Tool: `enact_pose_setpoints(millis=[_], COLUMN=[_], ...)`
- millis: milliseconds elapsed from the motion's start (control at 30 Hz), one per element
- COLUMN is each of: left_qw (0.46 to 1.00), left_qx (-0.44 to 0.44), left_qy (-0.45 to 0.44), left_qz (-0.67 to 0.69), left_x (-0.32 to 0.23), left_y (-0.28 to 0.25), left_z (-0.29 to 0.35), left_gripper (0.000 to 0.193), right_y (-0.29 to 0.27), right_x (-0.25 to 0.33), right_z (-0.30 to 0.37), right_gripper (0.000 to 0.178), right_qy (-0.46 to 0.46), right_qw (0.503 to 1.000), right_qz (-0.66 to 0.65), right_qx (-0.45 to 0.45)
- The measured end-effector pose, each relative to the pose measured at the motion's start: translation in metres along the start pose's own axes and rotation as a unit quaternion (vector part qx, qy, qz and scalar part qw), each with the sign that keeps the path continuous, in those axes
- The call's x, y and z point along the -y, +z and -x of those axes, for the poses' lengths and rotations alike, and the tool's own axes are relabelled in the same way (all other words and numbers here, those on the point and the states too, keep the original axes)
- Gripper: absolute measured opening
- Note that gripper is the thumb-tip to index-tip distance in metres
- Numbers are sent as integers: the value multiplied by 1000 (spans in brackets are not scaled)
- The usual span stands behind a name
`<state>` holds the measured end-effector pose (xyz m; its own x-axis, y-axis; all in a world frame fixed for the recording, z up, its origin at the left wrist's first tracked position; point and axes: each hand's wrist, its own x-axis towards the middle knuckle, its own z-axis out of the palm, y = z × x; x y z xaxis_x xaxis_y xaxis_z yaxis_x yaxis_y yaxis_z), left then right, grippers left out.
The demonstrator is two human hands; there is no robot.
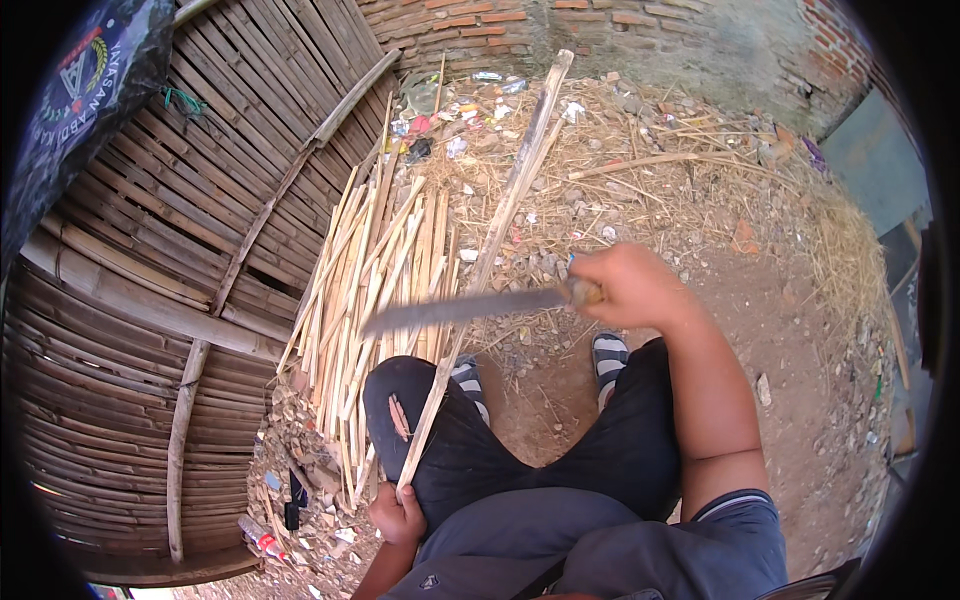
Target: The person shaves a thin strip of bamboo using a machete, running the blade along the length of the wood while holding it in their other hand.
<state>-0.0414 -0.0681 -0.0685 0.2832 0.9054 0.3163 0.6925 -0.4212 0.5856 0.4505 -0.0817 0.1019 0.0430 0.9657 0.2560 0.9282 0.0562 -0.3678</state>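
My right hand [632, 285] is closed round the short wooden handle of a machete [470, 308]. Its long dark blade, slightly blurred, points left and passes over a long split-wood strip [500, 222]. That strip runs from beside my left thigh up toward the brick wall, leaning across my left knee. Down by my left hip, my left hand [398, 514] grips the strip's near end. The strip looks pale along its near part and darker and weathered toward its far end. Whether the blade touches the strip I cannot tell.
Left of my knees lies a heap of pale split strips [350, 310], beside a bamboo-slat wall [230, 170]. A brick wall [640, 40] stands ahead, with litter and dry straw [700, 190] before it. A plastic bottle [263, 538] lies at lower left.
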Motion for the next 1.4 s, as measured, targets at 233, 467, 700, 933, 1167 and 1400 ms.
enact_pose_setpoints(millis=[233, 467, 700, 933, 1167, 1400], left_qw=[1000, 1000, 1000, 1000, 1000, 1000], left_qx=[17, 2, -3, 7, 9, 19], left_qy=[-9, -2, 7, 6, -5, -1], left_qz=[6, 9, 0, 10, -1, 21], left_x=[-6, -5, -4, 1, -5, -7], left_y=[-1, -1, 0, 0, -2, -3], left_z=[-1, -1, -2, -1, -1, -4], left_gripper=[54, 58, 53, 53, 51, 50], right_y=[-17, -4, -19, 1, -10, -5], right_x=[-9, 31, -15, 25, -11, -1], right_z=[7, 2, 4, 4, -3, 7], right_gripper=[25, 19, 20, 21, 22, 21], right_qy=[92, -76, 115, -55, 64, 17], right_qw=[994, 991, 989, 995, 996, 998], right_qz=[0, 58, 37, 67, 13, 28], right_qx=[-67, 94, -84, 39, -63, -46])
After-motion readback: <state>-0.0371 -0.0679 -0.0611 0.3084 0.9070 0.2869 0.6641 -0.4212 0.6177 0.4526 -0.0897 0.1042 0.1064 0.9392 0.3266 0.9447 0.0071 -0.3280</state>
